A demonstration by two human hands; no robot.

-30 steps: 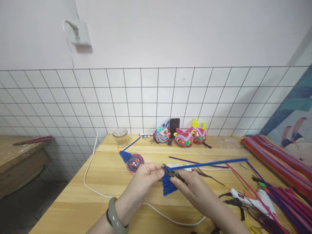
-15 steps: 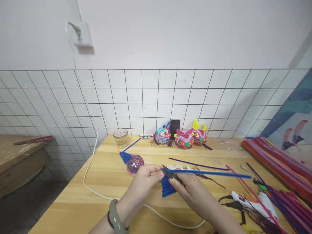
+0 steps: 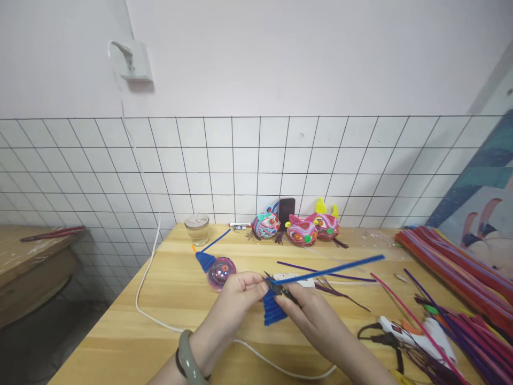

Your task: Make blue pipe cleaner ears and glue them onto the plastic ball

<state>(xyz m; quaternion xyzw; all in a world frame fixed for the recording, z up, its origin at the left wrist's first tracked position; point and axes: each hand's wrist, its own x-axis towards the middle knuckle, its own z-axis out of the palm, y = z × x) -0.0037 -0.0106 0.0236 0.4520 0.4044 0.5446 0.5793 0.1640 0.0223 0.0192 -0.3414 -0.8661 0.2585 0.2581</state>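
Note:
My left hand (image 3: 245, 291) pinches the top of a blue fan-shaped pipe-cleaner piece (image 3: 273, 311) between thumb and fingertips. A long blue pipe cleaner (image 3: 340, 269) runs from there up to the right, its far end free. In my right hand (image 3: 306, 307) are small scissors (image 3: 273, 284) with dark pointed blades. The blades lie across the pipe cleaner at the left fingertips; my fingers hide most of the handles. A similar blue fan (image 3: 205, 260) rests beside a round striped pipe-cleaner piece (image 3: 222, 272) on the table.
Striped pipe-cleaner animals (image 3: 302, 231) and a phone (image 3: 287, 213) stand by the tiled wall. A glass jar (image 3: 197, 229) is at the back left. Right: a white glue gun (image 3: 425, 331) and pipe-cleaner bundles (image 3: 452, 267). A white cord (image 3: 156, 321) crosses the wooden table (image 3: 132, 342).
The long blue pipe cleaner's free end has swung upward and a little left. Both hands keep nearly the same place and hold, with the blades still at the left fingertips.

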